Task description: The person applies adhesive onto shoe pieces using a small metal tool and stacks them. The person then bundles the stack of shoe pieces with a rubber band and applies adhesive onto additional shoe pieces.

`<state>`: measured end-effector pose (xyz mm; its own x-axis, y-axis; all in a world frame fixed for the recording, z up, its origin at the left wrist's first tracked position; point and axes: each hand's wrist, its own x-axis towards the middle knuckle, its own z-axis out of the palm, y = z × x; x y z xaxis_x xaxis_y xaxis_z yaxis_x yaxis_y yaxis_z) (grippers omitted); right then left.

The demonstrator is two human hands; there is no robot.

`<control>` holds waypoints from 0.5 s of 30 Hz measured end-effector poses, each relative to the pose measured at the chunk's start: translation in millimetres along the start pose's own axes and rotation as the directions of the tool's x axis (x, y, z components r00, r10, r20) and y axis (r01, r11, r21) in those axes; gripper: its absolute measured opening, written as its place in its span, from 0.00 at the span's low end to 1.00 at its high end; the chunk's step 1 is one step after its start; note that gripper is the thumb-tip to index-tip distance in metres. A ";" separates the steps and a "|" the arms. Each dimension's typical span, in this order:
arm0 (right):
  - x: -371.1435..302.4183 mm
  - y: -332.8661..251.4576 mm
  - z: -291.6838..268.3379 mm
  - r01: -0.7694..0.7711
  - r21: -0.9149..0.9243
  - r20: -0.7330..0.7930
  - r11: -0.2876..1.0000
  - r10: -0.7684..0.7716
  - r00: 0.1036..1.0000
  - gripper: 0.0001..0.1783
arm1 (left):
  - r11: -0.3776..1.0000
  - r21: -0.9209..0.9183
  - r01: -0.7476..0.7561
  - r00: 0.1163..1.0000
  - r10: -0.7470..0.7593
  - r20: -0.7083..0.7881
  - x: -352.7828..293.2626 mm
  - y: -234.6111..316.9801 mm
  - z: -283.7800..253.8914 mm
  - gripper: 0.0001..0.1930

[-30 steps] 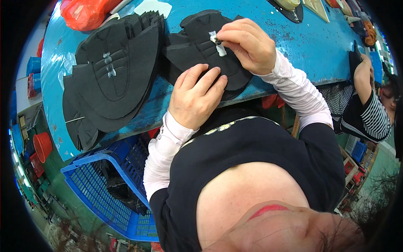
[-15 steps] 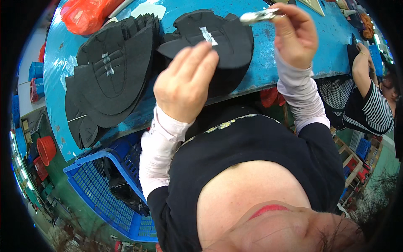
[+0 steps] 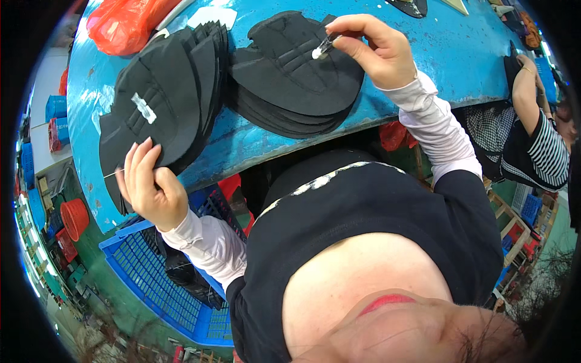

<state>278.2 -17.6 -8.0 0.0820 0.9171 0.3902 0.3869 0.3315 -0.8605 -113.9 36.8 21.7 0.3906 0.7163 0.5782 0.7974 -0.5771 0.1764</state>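
My left hand rests with its fingers on the near edge of the left stack of black foam-like cut pieces. Its thumb stands apart from the fingers. A white shiny strip lies on that stack's top piece. Beside the fingertips a thin white line crosses the edge, too fine to identify. My right hand pinches a small shiny item with a white end between thumb and forefinger. It hovers at or touches the top of the right stack of black cut pieces; which, I cannot tell.
The stacks lie on a blue table. An orange-red plastic bag and a white sheet are behind them. Below the table's near edge stands a blue basket with black material. At the right, another person's arm reaches to the table.
My left hand has moved from the right stack to the near edge of the left stack. My right hand has come left and down over the right stack, whose top white strip is gone.
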 end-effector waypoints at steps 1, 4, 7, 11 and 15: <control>5.0 -0.2 -1.0 0.108 -0.137 0.085 0.985 -0.097 0.992 0.13 | 0.999 0.053 0.011 1.000 -0.011 0.008 -3.4 2.2 -5.2 0.19; 12.7 -6.6 10.6 0.232 -0.207 0.164 0.951 -0.200 0.966 0.14 | 0.991 0.133 -0.012 0.995 0.025 -0.096 -3.0 21.4 -5.5 0.20; 15.3 -8.1 13.9 0.401 -0.327 0.189 0.855 -0.357 0.915 0.13 | 0.952 -0.168 -0.254 0.960 0.227 -0.164 13.5 64.9 10.9 0.21; 15.3 -10.3 23.5 0.442 -0.356 0.243 0.823 -0.375 0.894 0.14 | 0.794 -0.485 -0.367 0.900 0.434 0.029 15.3 104.8 60.6 0.20; 17.0 -6.8 27.9 0.505 -0.348 0.271 0.790 -0.431 0.861 0.15 | 0.769 -0.546 -0.332 0.892 0.445 0.084 9.8 110.2 89.3 0.19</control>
<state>251.3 1.9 -4.6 -0.3453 0.7063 0.6179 0.6662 0.6482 -0.3687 18.8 15.3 -24.3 0.7415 0.4151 0.5271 0.2327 -0.8960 0.3783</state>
